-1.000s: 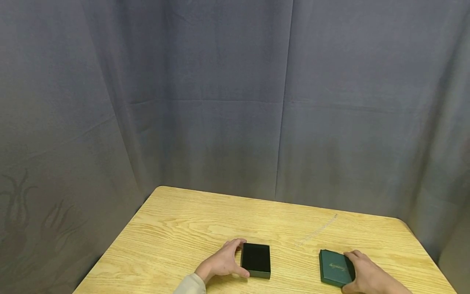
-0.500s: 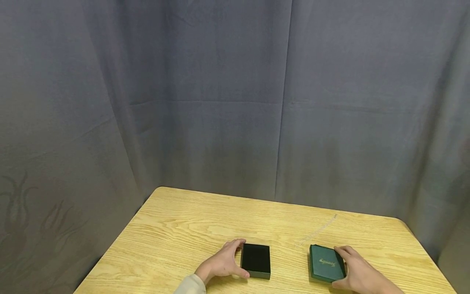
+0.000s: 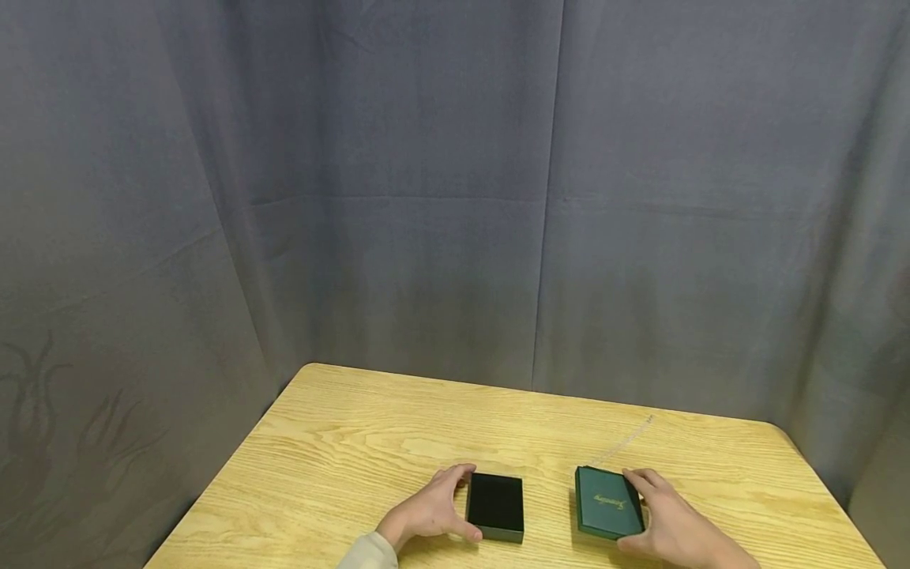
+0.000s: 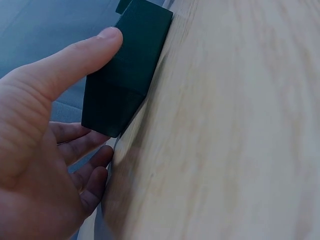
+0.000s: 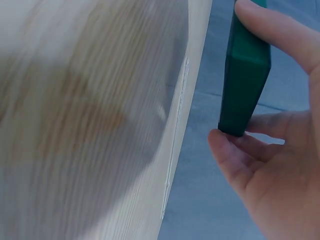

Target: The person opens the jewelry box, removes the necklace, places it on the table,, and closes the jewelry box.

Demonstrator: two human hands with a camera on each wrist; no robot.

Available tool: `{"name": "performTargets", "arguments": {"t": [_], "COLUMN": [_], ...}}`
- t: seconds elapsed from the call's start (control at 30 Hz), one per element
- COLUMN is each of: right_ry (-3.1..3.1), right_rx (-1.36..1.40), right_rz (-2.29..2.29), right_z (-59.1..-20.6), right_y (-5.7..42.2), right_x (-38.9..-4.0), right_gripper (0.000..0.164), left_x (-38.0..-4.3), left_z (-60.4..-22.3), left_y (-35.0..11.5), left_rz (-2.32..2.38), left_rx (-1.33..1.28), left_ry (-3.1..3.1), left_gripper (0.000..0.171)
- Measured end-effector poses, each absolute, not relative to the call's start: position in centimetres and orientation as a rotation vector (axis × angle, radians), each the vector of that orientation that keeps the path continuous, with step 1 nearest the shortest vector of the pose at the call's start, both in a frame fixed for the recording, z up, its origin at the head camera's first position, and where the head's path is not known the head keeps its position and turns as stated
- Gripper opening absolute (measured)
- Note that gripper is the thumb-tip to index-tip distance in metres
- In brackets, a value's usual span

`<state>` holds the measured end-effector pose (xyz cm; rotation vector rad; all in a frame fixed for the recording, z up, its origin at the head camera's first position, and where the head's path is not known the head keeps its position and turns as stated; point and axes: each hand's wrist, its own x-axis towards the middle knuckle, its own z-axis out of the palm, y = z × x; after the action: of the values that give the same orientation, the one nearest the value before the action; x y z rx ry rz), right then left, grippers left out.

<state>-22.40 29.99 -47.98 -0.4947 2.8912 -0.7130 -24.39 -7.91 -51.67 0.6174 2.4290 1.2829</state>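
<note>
A small dark green box base (image 3: 495, 503) with a black insert sits on the table in the head view. My left hand (image 3: 429, 507) grips its left side, thumb on the near edge and fingers at the far corner. To the right, a green box lid (image 3: 608, 503) with gold lettering on top is held above the table by my right hand (image 3: 670, 521). In the right wrist view the thumb presses one side of the lid and fingers the other. A thin silvery chain (image 3: 626, 441) lies behind the lid, its near end partly hidden.
The wooden table (image 3: 370, 419) has a light grain and rounded back corners. Grey curtains (image 3: 426, 197) hang behind it and on both sides.
My right hand has lifted the lid and carried it leftward, toward the box base. The left hand and the base have stayed in place.
</note>
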Motion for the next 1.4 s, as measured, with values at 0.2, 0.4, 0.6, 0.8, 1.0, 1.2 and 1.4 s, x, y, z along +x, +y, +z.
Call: {"name": "performTargets", "arguments": {"t": [0.2, 0.4, 0.6, 0.8, 1.0, 1.2, 1.4], "right_ry": [2.907, 2.9, 2.898, 2.865, 2.843, 2.843, 2.86], "right_rx": [-0.558, -0.66, -0.667, -0.683, -0.698, -0.715, -0.734], "right_rz": [-0.761, -0.805, -0.832, -0.887, -0.9, -0.904, -0.863], "right_z": [-48.1, -47.8, -47.6, -47.5, -47.4, -47.5, -47.5], "right_y": [28.8, 27.6, 26.7, 25.5, 24.1, 22.6, 21.1], "right_x": [-22.5, -22.6, -22.6, -22.8, -22.8, -23.0, -23.0], "right_gripper": [0.107, 0.103, 0.101, 0.101, 0.101, 0.103, 0.104], "left_x": [-24.4, -24.5, -24.5, -24.5, -24.4, -24.5, -24.6], "left_z": [-51.7, -52.0, -52.0, -52.0, -52.0, -52.0, -51.9], "left_y": [-7.9, -7.9, -7.9, -7.9, -7.9, -7.8, -7.9], "left_rz": [1.283, 1.287, 1.279, 1.261, 1.251, 1.25, 1.253], "left_rx": [0.622, 0.611, 0.602, 0.608, 0.608, 0.61, 0.605], "left_ry": [2.433, 2.427, 2.434, 2.457, 2.472, 2.475, 2.46], "left_gripper": [0.093, 0.09, 0.089, 0.089, 0.089, 0.091, 0.093]}}
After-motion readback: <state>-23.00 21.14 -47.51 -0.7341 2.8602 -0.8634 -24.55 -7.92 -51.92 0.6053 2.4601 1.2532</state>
